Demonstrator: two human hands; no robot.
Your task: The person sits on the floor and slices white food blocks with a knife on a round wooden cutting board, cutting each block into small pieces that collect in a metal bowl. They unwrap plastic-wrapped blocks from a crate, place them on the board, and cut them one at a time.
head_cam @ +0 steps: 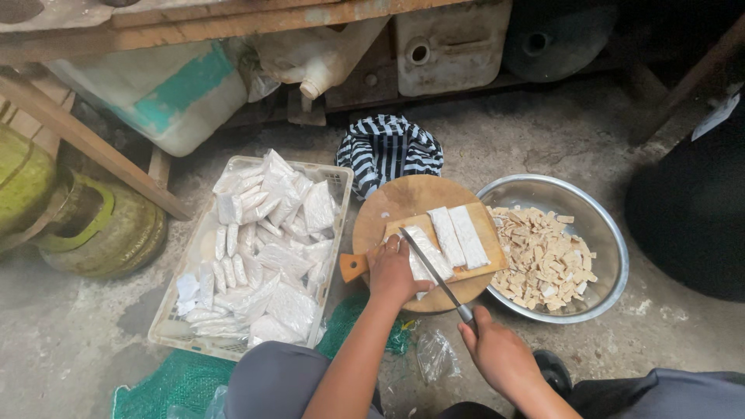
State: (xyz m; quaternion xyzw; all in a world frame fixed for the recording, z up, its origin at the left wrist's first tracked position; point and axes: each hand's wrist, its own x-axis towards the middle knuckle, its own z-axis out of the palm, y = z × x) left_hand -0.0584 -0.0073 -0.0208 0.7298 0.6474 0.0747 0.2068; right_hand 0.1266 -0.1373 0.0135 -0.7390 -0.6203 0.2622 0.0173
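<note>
On the concrete floor [543,140], a round wooden cutting board [403,203] carried pale tempeh slabs [458,237]. Left hand [394,271] pressed flat on the nearest slab [425,260], fingers spread narrowly. Right hand [497,353] gripped a steel knife [434,275], blade running diagonally away across that slab, just beside the left fingertips.

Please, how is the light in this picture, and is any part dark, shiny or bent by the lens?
Head view: soft, even daylight on the round wooden cutting board and both hands; mild glare on the round steel bowl's rim; the upper right corner sinks into deep shadow; the rusty bench edge bows slightly, a wide-lens effect; focus looks sharp throughout.
</note>
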